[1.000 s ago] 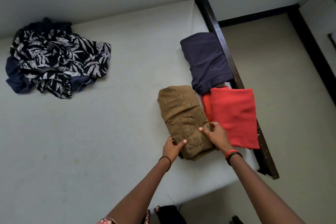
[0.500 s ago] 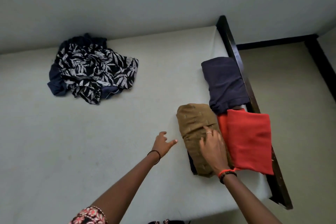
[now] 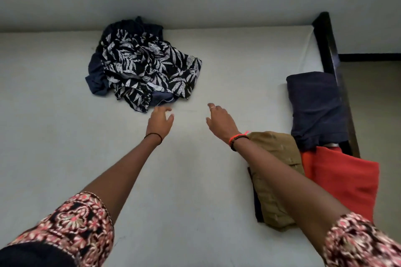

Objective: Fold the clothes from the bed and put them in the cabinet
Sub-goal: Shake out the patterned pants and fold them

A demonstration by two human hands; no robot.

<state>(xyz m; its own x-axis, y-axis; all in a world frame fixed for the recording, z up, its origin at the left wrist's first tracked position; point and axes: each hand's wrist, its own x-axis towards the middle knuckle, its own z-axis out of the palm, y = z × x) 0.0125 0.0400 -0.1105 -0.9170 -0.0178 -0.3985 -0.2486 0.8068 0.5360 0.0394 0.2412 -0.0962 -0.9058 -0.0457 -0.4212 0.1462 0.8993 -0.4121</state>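
Dim, flat daylight — wide-angle warp

The bed sheet [image 3: 54,136] is pale, matt cloth, smooth with faint marks. The crumpled leaf-print garment [image 3: 147,65] looks thin and soft, with a slight sheen. The folded navy garment [image 3: 314,104] is matt, dense cloth. The folded brown trousers [image 3: 280,146] are a stiffer woven fabric. The folded red garment [image 3: 342,182] is smooth and matt. The dark bed frame [image 3: 327,45] is glossy, possibly lacquered wood.
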